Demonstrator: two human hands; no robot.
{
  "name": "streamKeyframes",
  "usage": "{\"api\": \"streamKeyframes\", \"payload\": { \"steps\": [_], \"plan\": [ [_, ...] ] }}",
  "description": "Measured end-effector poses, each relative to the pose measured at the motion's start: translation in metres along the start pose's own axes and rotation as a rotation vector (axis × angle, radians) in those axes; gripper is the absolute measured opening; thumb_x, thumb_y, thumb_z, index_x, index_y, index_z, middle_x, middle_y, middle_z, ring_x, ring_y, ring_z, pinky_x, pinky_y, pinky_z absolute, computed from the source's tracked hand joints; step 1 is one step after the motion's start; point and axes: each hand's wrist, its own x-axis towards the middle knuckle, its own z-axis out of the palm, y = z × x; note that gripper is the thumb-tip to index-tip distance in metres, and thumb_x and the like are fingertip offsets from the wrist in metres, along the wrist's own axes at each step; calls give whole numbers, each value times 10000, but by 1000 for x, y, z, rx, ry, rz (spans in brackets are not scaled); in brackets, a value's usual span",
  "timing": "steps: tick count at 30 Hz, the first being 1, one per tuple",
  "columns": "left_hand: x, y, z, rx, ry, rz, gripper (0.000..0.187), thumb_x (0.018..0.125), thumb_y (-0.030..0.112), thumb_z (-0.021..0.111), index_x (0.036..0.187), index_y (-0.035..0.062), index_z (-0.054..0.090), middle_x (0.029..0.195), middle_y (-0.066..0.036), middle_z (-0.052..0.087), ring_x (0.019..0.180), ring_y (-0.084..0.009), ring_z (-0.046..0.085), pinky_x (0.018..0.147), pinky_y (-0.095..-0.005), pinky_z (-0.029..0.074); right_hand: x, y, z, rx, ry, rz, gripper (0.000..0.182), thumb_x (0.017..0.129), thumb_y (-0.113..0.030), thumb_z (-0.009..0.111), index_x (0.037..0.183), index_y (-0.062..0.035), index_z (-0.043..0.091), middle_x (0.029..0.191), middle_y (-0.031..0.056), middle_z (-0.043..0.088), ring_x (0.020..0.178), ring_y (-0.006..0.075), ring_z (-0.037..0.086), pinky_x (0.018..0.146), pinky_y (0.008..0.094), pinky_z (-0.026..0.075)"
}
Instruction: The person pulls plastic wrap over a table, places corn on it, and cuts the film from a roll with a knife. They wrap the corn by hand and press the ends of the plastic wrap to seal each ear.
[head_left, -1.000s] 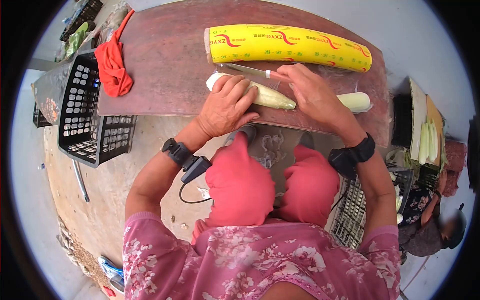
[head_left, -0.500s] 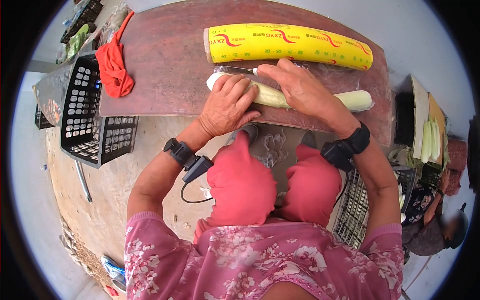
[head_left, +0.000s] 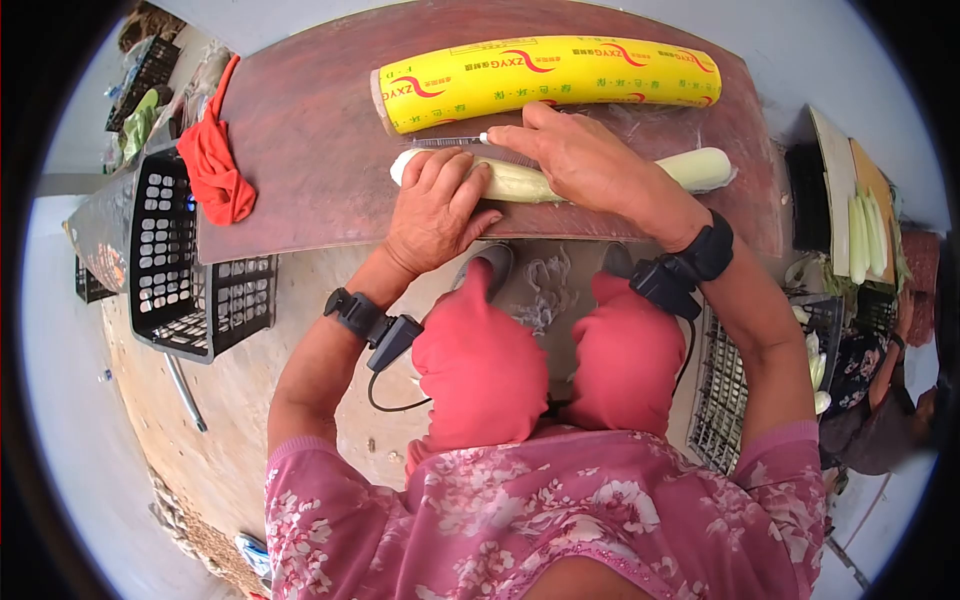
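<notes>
A long pale green gourd-like vegetable [head_left: 515, 182] lies along the near edge of the table, with clear plastic film around it. My left hand [head_left: 437, 205] is closed over its left part, fingers on top and thumb toward me. Over its middle, my right hand [head_left: 590, 165] grips a thin serrated knife [head_left: 450, 141], whose white handle end shows by the fingertips. The blade points left, just beyond the vegetable. Behind both hands is a large yellow roll of cling film [head_left: 550, 80], with some film spread on the table near it.
A red cloth [head_left: 215, 170] hangs at the left of the dark red table [head_left: 300, 130]. Black crates [head_left: 165, 250] stand at the left and beside my right leg. More pale green vegetables [head_left: 866, 240] lie at the right, near another person [head_left: 880, 430].
The view has shifted slightly, so the table things appear a little further left. Both hands keep their hold, and the knife still lies along the vegetable's far side.
</notes>
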Motion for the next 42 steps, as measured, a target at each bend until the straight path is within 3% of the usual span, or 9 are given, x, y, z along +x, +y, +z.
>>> {"api": "streamKeyframes", "payload": {
  "steps": [18,21,24,27,30,33,36,39,42],
  "plan": [
    [11,2,-4,50,-25,-12,571,751,342,756,1192,40,556,1165,-148,555,1116,-338,520,975,-480,370,-157,21,-80,-98,-102,228,448,818,67,515,1225,-82,630,937,163,565,872,365,578,743,417,465],
    [15,-1,-4,61,-42,0,589,727,361,772,1177,45,559,1149,-138,563,1084,-337,529,953,-475,382,-172,24,-88,44,10,209,455,827,63,519,1248,-78,618,983,151,604,876,332,587,758,375,474],
    [21,-3,-3,81,-64,-4,594,717,377,774,1163,48,562,1130,-127,574,1050,-336,540,930,-465,394,-190,45,-75,225,330,345,430,879,46,512,1290,-55,584,1018,113,639,848,235,610,770,317,485],
    [30,-8,-1,116,-101,-10,578,735,387,757,1159,44,566,1112,-125,587,1032,-334,549,917,-449,408,-203,88,-55,647,603,504,373,964,-26,508,1337,-23,530,1021,8,626,767,57,530,715,211,442],
    [36,-12,0,153,-130,17,562,765,407,733,1157,37,574,1098,-127,598,1013,-329,557,901,-435,423,-207,129,-34,725,872,745,351,963,-47,507,1310,-6,544,973,63,655,804,87,603,739,264,494],
    [35,-16,-4,158,-171,46,570,786,439,709,1160,29,581,1093,-128,605,1000,-324,568,889,-425,436,-222,181,-10,268,882,878,332,945,-88,556,1275,-52,573,988,81,669,802,154,631,742,312,507],
    [32,-15,-7,138,-193,75,580,804,461,687,1168,21,585,1087,-130,611,992,-321,577,883,-420,444,-227,197,5,-274,845,832,301,926,-134,597,1226,-106,601,1013,98,670,811,260,650,752,374,514],
    [31,-13,-13,142,-220,82,549,816,467,674,1137,31,580,1036,-116,601,957,-293,575,850,-403,449,-227,198,6,-250,643,910,278,910,-189,620,1185,-146,621,1119,112,639,986,333,623,844,452,489],
    [28,-11,-16,138,-254,77,527,825,468,669,1114,36,580,990,-110,594,930,-284,578,822,-396,457,-221,184,9,-400,555,1035,299,894,-230,639,1181,-144,628,1218,105,591,1147,322,548,929,484,441]
  ]
}}
